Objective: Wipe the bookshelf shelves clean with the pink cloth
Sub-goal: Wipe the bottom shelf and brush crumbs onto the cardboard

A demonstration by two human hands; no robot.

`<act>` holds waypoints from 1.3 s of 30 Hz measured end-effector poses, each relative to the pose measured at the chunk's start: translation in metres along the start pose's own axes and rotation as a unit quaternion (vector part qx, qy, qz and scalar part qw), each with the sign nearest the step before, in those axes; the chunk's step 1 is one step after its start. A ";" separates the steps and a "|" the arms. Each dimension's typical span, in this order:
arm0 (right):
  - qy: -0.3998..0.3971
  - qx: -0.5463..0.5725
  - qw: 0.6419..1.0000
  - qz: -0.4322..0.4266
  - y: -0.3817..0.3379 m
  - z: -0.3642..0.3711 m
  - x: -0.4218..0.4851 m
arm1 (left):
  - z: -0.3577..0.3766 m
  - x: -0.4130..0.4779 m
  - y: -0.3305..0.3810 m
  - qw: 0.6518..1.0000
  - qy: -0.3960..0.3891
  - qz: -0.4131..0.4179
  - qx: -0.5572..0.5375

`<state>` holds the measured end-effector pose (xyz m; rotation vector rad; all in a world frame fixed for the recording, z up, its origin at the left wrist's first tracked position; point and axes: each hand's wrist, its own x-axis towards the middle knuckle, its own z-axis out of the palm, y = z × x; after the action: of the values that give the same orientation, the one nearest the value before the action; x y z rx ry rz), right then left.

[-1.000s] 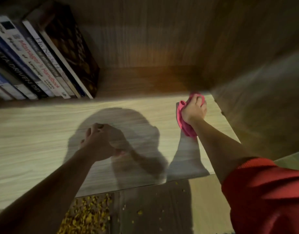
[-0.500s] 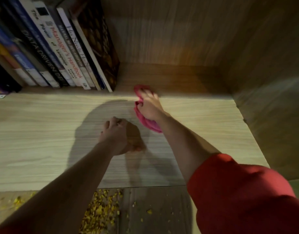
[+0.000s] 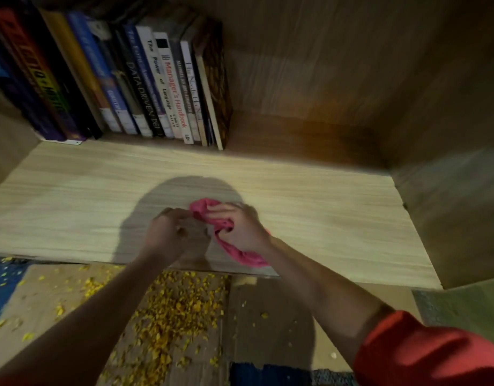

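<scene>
Pale wood-grain shelf [image 3: 337, 213]: spans the frame, with a row of upright books [image 3: 145, 84] at eleven o'clock along its back.
Yellow crumbs [image 3: 170, 310]: scattered on the floor at seven o'clock.
Your left hand [image 3: 170, 232]: centre, fingers curled, tips at the cloth's edge; blur hides whether they pinch it.
Pink cloth [image 3: 247, 256]: bunched over the shelf's front half, just right of centre. Light, soft and limp by its look; take it as a gathered wad under the palm.
Your right hand [image 3: 240, 227]: fingers closed around the cloth.
Red sleeve [image 3: 424, 355]: five o'clock.
</scene>
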<state>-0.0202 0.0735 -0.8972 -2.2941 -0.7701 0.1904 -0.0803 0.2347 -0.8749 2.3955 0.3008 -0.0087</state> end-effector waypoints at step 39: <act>-0.027 -0.003 0.971 0.238 -0.024 -0.027 -0.063 | 0.032 -0.038 0.029 0.966 -0.219 0.140 0.012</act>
<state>-0.0734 0.0357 -0.8659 -2.4532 -0.2306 0.4697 -0.1087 0.1847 -0.8765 2.3604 -0.2458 -0.4079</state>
